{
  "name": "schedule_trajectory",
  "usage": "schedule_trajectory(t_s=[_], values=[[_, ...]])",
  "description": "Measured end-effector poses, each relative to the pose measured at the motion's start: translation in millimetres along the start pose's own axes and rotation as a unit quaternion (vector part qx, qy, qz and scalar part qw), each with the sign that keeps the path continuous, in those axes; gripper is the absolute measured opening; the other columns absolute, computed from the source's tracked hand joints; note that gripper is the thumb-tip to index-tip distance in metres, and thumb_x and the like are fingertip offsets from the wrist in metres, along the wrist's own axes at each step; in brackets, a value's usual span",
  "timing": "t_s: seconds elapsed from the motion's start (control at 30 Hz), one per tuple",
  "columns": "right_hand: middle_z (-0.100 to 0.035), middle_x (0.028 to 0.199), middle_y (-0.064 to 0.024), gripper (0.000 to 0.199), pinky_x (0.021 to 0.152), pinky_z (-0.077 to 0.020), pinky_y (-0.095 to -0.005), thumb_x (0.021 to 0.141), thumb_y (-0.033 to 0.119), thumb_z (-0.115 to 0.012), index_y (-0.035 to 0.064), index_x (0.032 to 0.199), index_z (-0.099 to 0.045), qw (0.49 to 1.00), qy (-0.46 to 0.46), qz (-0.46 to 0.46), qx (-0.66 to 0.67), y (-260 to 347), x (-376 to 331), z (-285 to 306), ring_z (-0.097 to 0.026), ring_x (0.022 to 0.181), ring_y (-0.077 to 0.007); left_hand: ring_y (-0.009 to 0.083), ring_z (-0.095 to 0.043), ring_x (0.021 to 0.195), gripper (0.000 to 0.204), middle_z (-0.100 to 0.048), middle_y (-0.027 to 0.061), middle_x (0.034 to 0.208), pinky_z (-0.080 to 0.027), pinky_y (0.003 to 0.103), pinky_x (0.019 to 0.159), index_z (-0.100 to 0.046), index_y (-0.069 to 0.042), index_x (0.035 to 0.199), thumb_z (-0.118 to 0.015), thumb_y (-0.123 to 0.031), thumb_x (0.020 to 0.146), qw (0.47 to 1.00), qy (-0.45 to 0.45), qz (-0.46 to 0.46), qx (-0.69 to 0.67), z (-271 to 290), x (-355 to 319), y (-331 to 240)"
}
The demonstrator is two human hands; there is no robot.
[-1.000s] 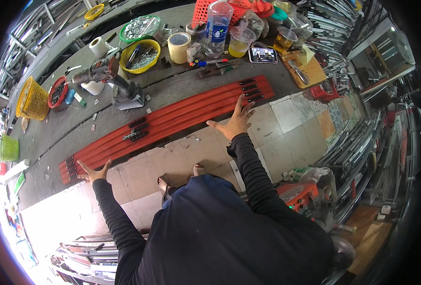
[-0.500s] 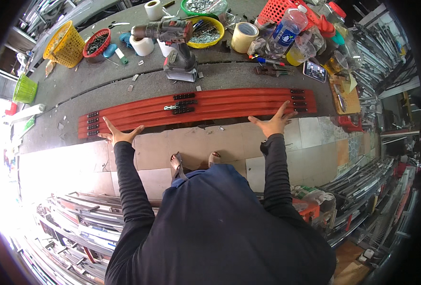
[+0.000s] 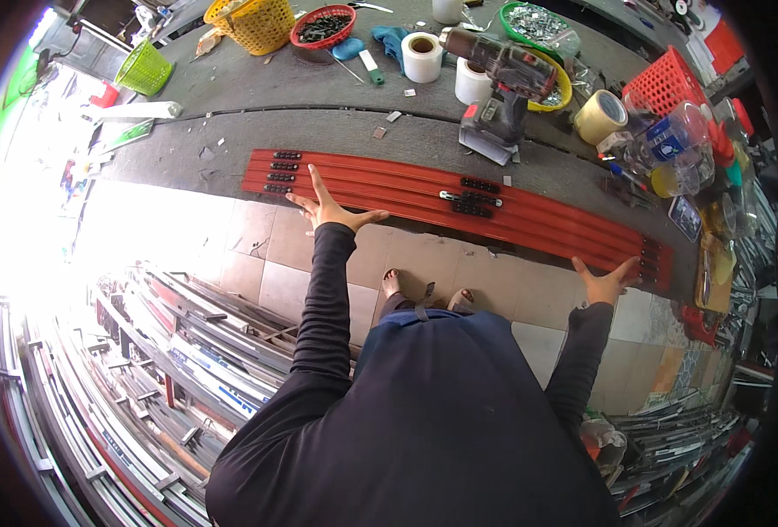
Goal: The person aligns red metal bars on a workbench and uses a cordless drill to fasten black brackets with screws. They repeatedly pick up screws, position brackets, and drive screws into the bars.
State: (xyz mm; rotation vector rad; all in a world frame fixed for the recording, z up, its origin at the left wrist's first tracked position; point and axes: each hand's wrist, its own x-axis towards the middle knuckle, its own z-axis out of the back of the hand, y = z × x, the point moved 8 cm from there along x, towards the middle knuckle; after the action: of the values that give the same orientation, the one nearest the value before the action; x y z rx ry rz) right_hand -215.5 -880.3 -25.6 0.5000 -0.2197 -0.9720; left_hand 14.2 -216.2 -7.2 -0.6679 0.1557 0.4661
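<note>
Several long red metal-looking strips [image 3: 380,187] lie side by side along the near edge of the workbench. Small black fittings [image 3: 285,166] sit in a row at their left end, more black fittings [image 3: 650,259] at the right end. Around the middle is a further black group [image 3: 477,198] with a silver latch-like piece [image 3: 450,196] beside it. My left hand [image 3: 329,208] is open, fingers spread over the strips' near edge by the left end. Also open, my right hand [image 3: 606,282] spreads its fingers at the near edge close to the right end. Neither hand grips anything; whether fingertips touch the strips I cannot tell.
Behind the strips stands a cordless drill [image 3: 503,79], with tape rolls [image 3: 421,58] near it. Baskets of small parts, such as the red one [image 3: 323,26], line the far side. Plastic bottles [image 3: 677,140] and a phone [image 3: 685,217] crowd the right. Metal profiles [image 3: 187,351] fill racks behind me.
My view has swung toward the left, so the bench and strips appear further right and slanted. Both hands stay spread by the strips' ends.
</note>
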Motion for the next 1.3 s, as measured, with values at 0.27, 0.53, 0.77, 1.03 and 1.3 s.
schedule_trajectory(t_s=[0.27, 0.53, 0.77, 1.03, 1.3], values=[[0.019, 0.178, -0.0486, 0.183, 0.135, -0.0223, -0.0732, 0.053, 0.076, -0.107, 0.0237, 0.184, 0.009, 1.000, 0.008, -0.003, -0.001, 6.1, -1.6, 2.9, 0.002, 0.167, -0.0700, 0.0705, -0.029, 0.161, 0.198, 0.023, 0.0531, 0.174, -0.047, 0.063, 0.127, 0.020, -0.045, 0.180, -0.113, -0.070, 0.035, 0.998, -0.008, 0.013, 0.065, 6.9, -12.0, -15.6], [-0.011, 0.187, -0.0358, 0.185, 0.143, -0.0163, -0.0487, 0.061, 0.069, -0.107, -0.0033, 0.178, 0.016, 0.988, 0.068, 0.072, 0.121, 11.6, 0.8, -11.7, -0.015, 0.176, -0.0394, 0.0765, 0.017, 0.160, 0.200, 0.016, 0.0178, 0.191, -0.027, 0.077, 0.133, 0.017, -0.016, 0.182, -0.104, -0.084, 0.038, 0.978, -0.019, -0.091, 0.185, -6.6, 7.4, -16.1], [0.032, 0.173, -0.0486, 0.199, 0.132, -0.0346, -0.0717, 0.044, 0.080, -0.107, 0.0155, 0.180, 0.024, 0.995, 0.089, -0.048, 0.014, 17.5, -4.1, 2.7, 0.004, 0.166, -0.0699, 0.0661, -0.067, 0.131, 0.194, 0.023, 0.0600, 0.167, -0.070, 0.055, 0.098, 0.019, -0.045, 0.179, -0.114, -0.066, 0.039, 0.991, -0.047, -0.029, 0.120, -4.3, 3.4, -17.9], [0.032, 0.173, -0.0477, 0.198, 0.134, -0.0358, -0.0664, 0.043, 0.079, -0.107, 0.0184, 0.180, 0.023, 0.995, 0.077, -0.050, 0.024, 30.5, -11.9, 4.3, 0.008, 0.166, -0.0687, 0.0688, -0.062, 0.136, 0.195, 0.026, 0.0597, 0.166, -0.068, 0.055, 0.104, 0.019, -0.044, 0.180, -0.114, -0.068, 0.039, 0.996, -0.003, 0.003, 0.092, -6.0, 2.6, -17.0], [0.014, 0.184, -0.0394, 0.186, 0.132, -0.0294, -0.0764, 0.049, 0.076, -0.107, 0.0241, 0.184, 0.009, 0.995, 0.017, -0.068, -0.076, 41.7, -30.4, 11.5, -0.005, 0.169, -0.0663, 0.0655, -0.015, 0.169, 0.186, 0.016, 0.0447, 0.181, -0.036, 0.074, 0.129, 0.007, -0.044, 0.183, -0.109, -0.078, 0.041, 0.994, -0.046, -0.009, 0.103, -4.7, -7.4, -10.9]])
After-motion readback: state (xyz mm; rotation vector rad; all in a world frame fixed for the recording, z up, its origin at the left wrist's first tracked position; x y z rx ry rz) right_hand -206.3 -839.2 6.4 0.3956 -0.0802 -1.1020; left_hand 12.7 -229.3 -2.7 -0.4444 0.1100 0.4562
